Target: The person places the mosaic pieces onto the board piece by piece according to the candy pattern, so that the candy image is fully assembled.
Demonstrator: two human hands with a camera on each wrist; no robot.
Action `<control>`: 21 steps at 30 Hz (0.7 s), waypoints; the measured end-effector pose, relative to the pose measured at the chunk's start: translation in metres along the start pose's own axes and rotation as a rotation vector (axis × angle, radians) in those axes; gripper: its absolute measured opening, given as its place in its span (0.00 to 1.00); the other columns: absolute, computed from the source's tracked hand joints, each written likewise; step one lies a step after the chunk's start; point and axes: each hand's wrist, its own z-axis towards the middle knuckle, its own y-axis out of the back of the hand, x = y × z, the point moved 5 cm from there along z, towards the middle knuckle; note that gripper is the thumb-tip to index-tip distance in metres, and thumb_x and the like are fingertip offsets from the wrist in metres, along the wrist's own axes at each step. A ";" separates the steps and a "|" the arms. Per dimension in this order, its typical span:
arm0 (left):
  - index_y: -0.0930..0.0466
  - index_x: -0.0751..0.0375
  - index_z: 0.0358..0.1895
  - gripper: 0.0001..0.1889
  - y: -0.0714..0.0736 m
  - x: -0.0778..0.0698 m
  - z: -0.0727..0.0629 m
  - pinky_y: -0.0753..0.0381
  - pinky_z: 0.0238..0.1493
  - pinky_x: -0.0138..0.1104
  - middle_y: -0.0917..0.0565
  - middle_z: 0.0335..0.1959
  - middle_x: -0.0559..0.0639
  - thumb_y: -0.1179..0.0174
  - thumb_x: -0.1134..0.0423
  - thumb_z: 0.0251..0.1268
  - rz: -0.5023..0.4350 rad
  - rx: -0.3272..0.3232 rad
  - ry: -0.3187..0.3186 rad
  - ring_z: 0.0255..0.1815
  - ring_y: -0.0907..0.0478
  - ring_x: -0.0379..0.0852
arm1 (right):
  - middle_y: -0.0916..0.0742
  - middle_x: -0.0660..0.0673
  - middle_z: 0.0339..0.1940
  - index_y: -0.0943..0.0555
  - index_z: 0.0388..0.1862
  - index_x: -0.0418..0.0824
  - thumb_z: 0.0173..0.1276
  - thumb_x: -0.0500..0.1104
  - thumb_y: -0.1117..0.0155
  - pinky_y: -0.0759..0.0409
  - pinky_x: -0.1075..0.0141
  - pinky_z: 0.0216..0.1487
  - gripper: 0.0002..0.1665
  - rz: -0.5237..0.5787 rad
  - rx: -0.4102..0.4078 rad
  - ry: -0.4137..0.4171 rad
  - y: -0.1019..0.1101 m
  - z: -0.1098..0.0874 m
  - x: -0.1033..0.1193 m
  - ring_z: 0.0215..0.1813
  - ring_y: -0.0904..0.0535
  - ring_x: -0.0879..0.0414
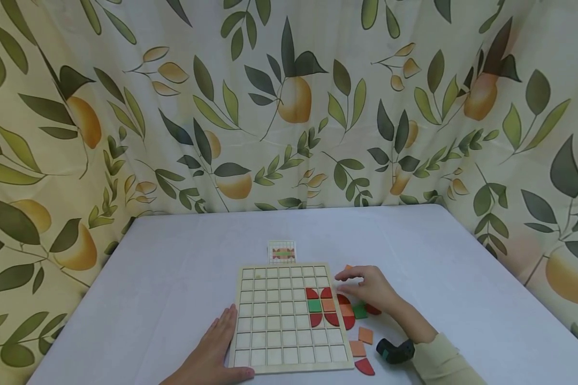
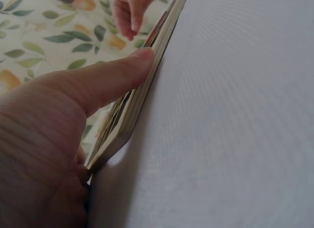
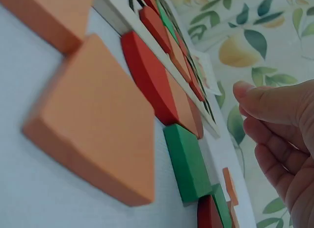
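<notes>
A wooden grid board lies on the table. My left hand rests at its near left corner, straight fingers along the left side and thumb against the front edge. In the board's right part sit red quarter-round pieces, a green square and an orange square. My right hand hovers just past the board's right edge; in the right wrist view its fingers are loosely bent, with nothing visible between thumb and fingertips. Below it lie loose red, orange and green pieces, including a green block.
A small pattern card stands or lies behind the board. Loose orange squares and a red quarter-round lie right of the board. A black device is by the right wrist. A leaf-and-fruit curtain surrounds the white table.
</notes>
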 end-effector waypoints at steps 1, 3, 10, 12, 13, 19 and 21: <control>0.61 0.72 0.70 0.64 0.000 0.000 0.000 0.61 0.66 0.51 0.55 0.72 0.63 0.39 0.30 0.41 -0.002 -0.001 0.000 0.72 0.62 0.58 | 0.15 0.51 0.36 0.15 0.39 0.42 0.56 0.41 0.30 0.22 0.55 0.42 0.11 0.008 -0.008 -0.014 0.001 0.001 -0.002 0.43 0.23 0.52; 0.61 0.72 0.70 0.64 -0.001 0.000 0.000 0.64 0.67 0.46 0.56 0.72 0.63 0.39 0.30 0.41 -0.012 -0.003 -0.002 0.72 0.62 0.58 | 0.15 0.50 0.37 0.15 0.39 0.41 0.55 0.40 0.29 0.21 0.58 0.41 0.11 0.026 -0.024 -0.034 0.003 0.002 -0.006 0.44 0.23 0.50; 0.61 0.71 0.71 0.63 0.000 0.000 -0.001 0.69 0.67 0.41 0.57 0.72 0.62 0.39 0.31 0.41 -0.027 -0.001 -0.002 0.72 0.63 0.57 | 0.14 0.49 0.38 0.15 0.40 0.39 0.56 0.39 0.31 0.25 0.52 0.48 0.11 0.023 -0.080 -0.039 0.010 0.006 -0.019 0.43 0.23 0.52; 0.61 0.71 0.71 0.63 0.000 0.000 -0.001 0.66 0.66 0.45 0.57 0.72 0.62 0.39 0.31 0.41 -0.024 0.002 0.000 0.72 0.63 0.57 | 0.14 0.49 0.38 0.15 0.40 0.38 0.57 0.39 0.31 0.26 0.50 0.50 0.12 0.034 -0.085 -0.058 0.010 0.006 -0.022 0.44 0.23 0.52; 0.61 0.71 0.71 0.63 0.000 0.000 -0.001 0.68 0.67 0.42 0.57 0.72 0.62 0.38 0.31 0.41 -0.026 0.002 0.000 0.72 0.63 0.57 | 0.14 0.48 0.38 0.15 0.40 0.37 0.57 0.39 0.31 0.27 0.49 0.51 0.12 0.038 -0.087 -0.067 0.010 0.006 -0.024 0.45 0.23 0.51; 0.61 0.72 0.70 0.64 -0.001 -0.001 -0.001 0.80 0.55 0.15 0.56 0.72 0.63 0.39 0.30 0.41 -0.028 -0.007 -0.016 0.72 0.62 0.58 | 0.15 0.49 0.39 0.15 0.40 0.41 0.57 0.40 0.31 0.28 0.49 0.52 0.11 0.044 -0.130 -0.134 0.011 0.007 -0.034 0.47 0.24 0.50; 0.61 0.72 0.70 0.64 -0.001 0.000 0.000 0.80 0.54 0.15 0.56 0.72 0.64 0.39 0.30 0.41 -0.024 -0.010 -0.021 0.72 0.62 0.58 | 0.15 0.49 0.40 0.15 0.40 0.42 0.57 0.41 0.31 0.27 0.50 0.52 0.11 0.045 -0.148 -0.158 0.012 0.007 -0.038 0.49 0.25 0.50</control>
